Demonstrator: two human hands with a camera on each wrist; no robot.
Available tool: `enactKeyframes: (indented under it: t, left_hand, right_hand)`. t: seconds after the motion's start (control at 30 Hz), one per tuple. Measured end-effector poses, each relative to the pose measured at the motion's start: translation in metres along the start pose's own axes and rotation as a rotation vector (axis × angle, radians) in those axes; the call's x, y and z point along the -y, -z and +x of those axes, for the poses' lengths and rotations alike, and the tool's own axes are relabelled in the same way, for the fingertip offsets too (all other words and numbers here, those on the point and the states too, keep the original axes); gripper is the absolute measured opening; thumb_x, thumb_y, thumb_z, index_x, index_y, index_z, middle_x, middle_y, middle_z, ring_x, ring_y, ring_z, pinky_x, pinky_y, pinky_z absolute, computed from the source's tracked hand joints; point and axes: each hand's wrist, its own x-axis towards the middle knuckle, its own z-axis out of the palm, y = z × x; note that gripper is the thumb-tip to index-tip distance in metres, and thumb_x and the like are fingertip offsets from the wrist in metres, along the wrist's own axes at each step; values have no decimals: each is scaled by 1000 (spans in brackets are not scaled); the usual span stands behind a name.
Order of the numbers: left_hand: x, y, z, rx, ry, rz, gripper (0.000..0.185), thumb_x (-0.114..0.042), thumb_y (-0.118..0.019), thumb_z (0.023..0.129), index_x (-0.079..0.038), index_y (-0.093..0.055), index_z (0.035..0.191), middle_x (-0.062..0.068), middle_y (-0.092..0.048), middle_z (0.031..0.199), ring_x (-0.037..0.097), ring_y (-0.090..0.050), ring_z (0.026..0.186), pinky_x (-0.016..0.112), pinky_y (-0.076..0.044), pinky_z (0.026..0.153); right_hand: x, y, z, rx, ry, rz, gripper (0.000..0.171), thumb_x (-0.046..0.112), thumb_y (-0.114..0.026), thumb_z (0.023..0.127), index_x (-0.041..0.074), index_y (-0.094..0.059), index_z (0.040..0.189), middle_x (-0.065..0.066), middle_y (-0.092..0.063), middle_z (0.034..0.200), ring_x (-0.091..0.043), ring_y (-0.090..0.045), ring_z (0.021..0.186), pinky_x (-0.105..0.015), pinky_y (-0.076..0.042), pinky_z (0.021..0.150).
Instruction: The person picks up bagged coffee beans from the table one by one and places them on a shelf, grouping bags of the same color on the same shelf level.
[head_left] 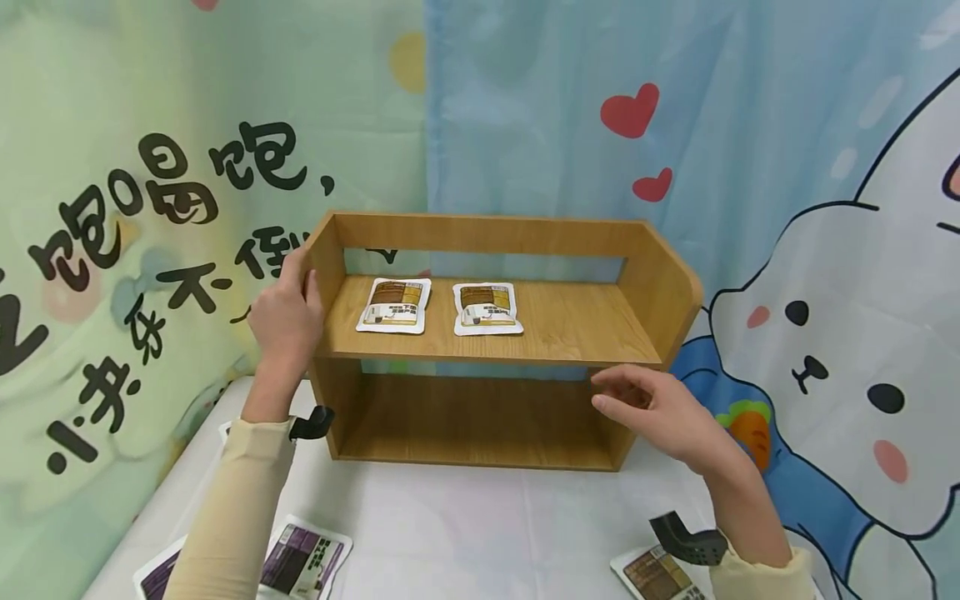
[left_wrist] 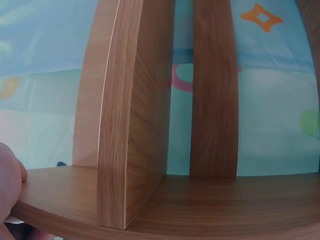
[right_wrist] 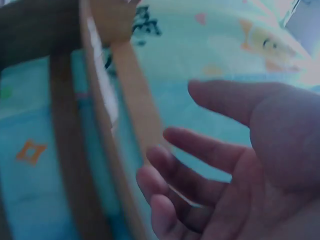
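Observation:
A two-tier wooden shelf [head_left: 480, 362] stands on the white table. My left hand [head_left: 287, 315] grips the upper edge of its left side panel; in the left wrist view part of that hand [left_wrist: 9, 182] shows around the panel edge. On the upper board lie two white-edged packets, a left packet [head_left: 395, 306] and a right packet [head_left: 487, 309], both with brown and gold print. My right hand [head_left: 656, 408] is in front of the shelf's right side, fingers loosely bent, holding nothing. The right wrist view shows its spread thumb and fingers [right_wrist: 200, 150] with nothing between them.
Purple-printed packets [head_left: 303, 558] lie at the table's front left, partly behind my left sleeve. A brown-printed packet [head_left: 660, 573] lies at the front right, under the right wrist strap. Printed curtains [head_left: 525, 125] hang behind the table [head_left: 480, 517] and at both sides.

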Motion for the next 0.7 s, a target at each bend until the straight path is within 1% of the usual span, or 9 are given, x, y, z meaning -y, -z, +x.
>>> enactKeyframes:
  t: [0.13, 0.23, 0.3, 0.37, 0.47, 0.6, 0.7]
  left_hand:
    - [-2, -2, -1, 12, 5, -1, 31, -21, -53, 100, -13, -55, 130, 23, -69, 88, 41, -60, 59, 50, -42, 46]
    - [-4, -5, -6, 31, 5, -2, 31, -20, -53, 100, -13, -55, 131, 23, -69, 90, 40, -61, 58, 49, -42, 45]
    - [-5, -7, -8, 37, 2, 0, 31, -19, -53, 100, -13, -54, 131, 22, -69, 90, 39, -61, 57, 47, -42, 44]
    - [-6, -9, -9, 32, 1, -3, 31, -19, -53, 100, -13, -55, 131, 22, -70, 91, 39, -61, 57, 47, -42, 43]
    - [-5, -9, -7, 13, 0, -6, 31, -20, -52, 100, -14, -55, 130, 22, -70, 91, 39, -62, 58, 47, -42, 43]
    - [-3, -6, -3, -16, 10, 2, 30, -20, -53, 100, -15, -56, 130, 22, -70, 91, 41, -62, 59, 49, -41, 44]
    - [-1, -2, -2, -25, 12, 4, 30, -19, -54, 100, -15, -56, 130, 22, -70, 91, 41, -61, 60, 50, -41, 45]
  right_hand:
    - [-36, -5, -19, 76, -55, 18, 38, 25, -64, 95, 0, -60, 123, -5, -62, 99, -22, -53, 89, -31, -48, 69]
    - [-62, -10, -37, 135, -140, 65, 41, 25, -64, 95, -3, -58, 124, -6, -62, 101, -24, -54, 91, -33, -49, 71]
    - [-79, -12, -50, 154, -221, 81, 43, 26, -65, 94, -4, -58, 125, -6, -63, 103, -24, -54, 92, -35, -49, 73]
    - [-94, -14, -60, 160, -298, 85, 45, 27, -66, 93, -4, -57, 125, -7, -63, 104, -24, -54, 92, -37, -49, 74]
    - [-115, -22, -70, 145, -422, 70, 46, 29, -69, 91, -3, -59, 123, -6, -63, 103, -22, -55, 91, -40, -50, 76]
    - [-141, -36, -80, 136, -530, 30, 52, 32, -72, 87, -4, -59, 122, -7, -64, 103, -23, -57, 90, -44, -51, 78]
    - [-160, -43, -89, 138, -559, 18, 58, 35, -73, 86, -5, -57, 124, -14, -64, 108, -31, -59, 95, -48, -51, 79]
